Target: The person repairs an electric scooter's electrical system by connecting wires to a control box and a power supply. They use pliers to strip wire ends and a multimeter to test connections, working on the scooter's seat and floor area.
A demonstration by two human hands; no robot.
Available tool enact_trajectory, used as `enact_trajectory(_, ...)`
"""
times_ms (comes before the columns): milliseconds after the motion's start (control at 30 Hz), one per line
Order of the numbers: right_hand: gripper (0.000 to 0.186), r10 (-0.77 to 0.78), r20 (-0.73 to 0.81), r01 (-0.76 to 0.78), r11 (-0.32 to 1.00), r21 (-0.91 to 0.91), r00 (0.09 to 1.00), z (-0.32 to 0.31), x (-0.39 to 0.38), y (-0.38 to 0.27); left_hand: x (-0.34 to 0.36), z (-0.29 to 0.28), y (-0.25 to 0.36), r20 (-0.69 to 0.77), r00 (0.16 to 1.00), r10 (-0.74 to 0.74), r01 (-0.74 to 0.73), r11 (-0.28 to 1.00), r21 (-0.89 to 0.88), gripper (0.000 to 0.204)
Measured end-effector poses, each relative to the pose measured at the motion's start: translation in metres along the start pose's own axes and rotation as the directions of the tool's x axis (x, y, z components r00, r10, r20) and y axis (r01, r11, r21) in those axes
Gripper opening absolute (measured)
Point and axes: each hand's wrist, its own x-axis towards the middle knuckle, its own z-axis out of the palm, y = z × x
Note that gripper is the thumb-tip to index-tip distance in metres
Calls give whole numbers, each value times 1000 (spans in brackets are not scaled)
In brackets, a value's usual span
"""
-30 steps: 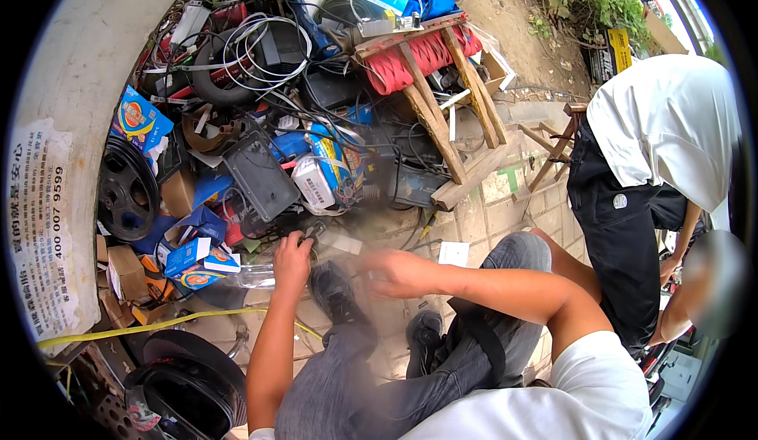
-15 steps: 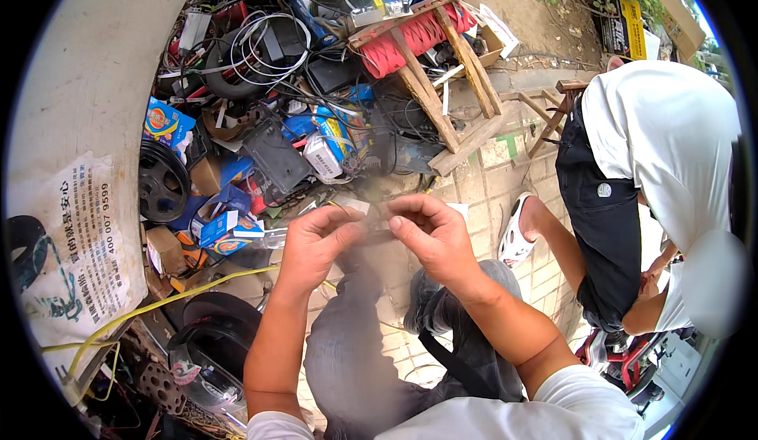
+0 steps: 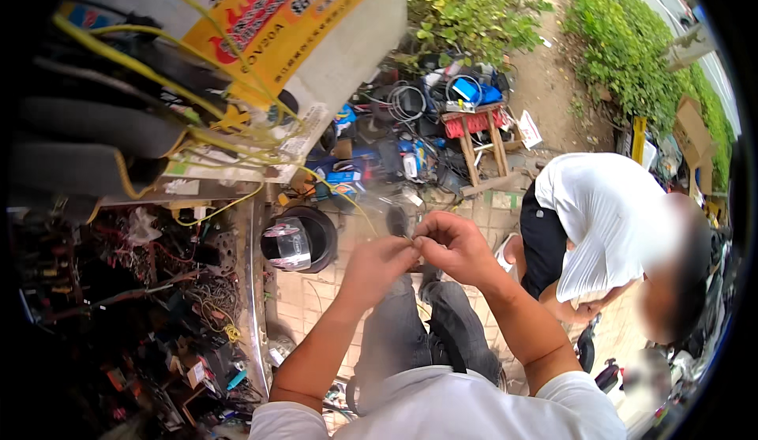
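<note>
In front of my body, both hands meet above my dark grey trousers. My left hand [image 3: 380, 262] is closed, its thumb and fingers pinched together and a little smeared by motion. Against it, my right hand [image 3: 456, 249] pinches at the same spot with bent fingers. Whatever lies between the fingertips is too small and blurred to name. A thin yellow cable [image 3: 345, 197] comes down from the upper left and ends from view just short of my left hand; I cannot tell whether it is touched.
A black helmet [image 3: 304, 239] with a clear visor lies left of my hands. Beyond are a wooden stool frame [image 3: 483, 144] and heaped cables and boxes. A cluttered parts shelf [image 3: 185, 322] fills the lower left. At right, a person in a white shirt [image 3: 600, 211] bends over.
My hands have come together from slightly apart, fingertips now meeting. The view has swung up and left, bringing in the parts shelf, yellow sign and bushes. The person at right is bent lower.
</note>
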Motion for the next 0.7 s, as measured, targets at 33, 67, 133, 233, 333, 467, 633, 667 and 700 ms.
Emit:
enact_trajectory(33,9,-23,30,21,997,74,999,10,-11,-3,-21,-2,8,4,998,64,-64,998,20,23)
enact_trajectory(67,6,-61,41,55,989,136,997,24,-21,-12,-40,1,-1,-27,991,134,-137,977,-162,28)
enact_trajectory(133,4,-149,61,141,983,118,987,52,-31,-17,-77,-3,-8,-168,982,89,-129,960,-248,21)
enact_trajectory(233,4,-26,267,-24,983,182,963,120,-45,-28,-148,-25,-28,-347,935,70,-264,791,-552,22)
enact_trajectory(333,3,18,436,-102,980,170,900,194,-59,-35,-206,-56,-61,-466,883,58,-379,674,-634,23)
enact_trajectory(467,4,37,625,-64,998,21,780,268,-58,-27,-274,-102,-65,-649,755,94,-411,840,-356,21)
enact_trajectory(633,12,-36,879,338,930,-144,476,408,-58,-23,-354,-184,-119,-815,577,48,-278,950,-141,22)
enact_trajectory(667,12,-21,890,356,921,-161,456,437,-60,-13,-369,-197,-141,-847,528,61,-285,952,-110,20)
enact_trajectory(700,11,-15,898,387,906,-174,440,467,-62,0,-381,-218,-163,-875,477,89,-301,951,-68,19)
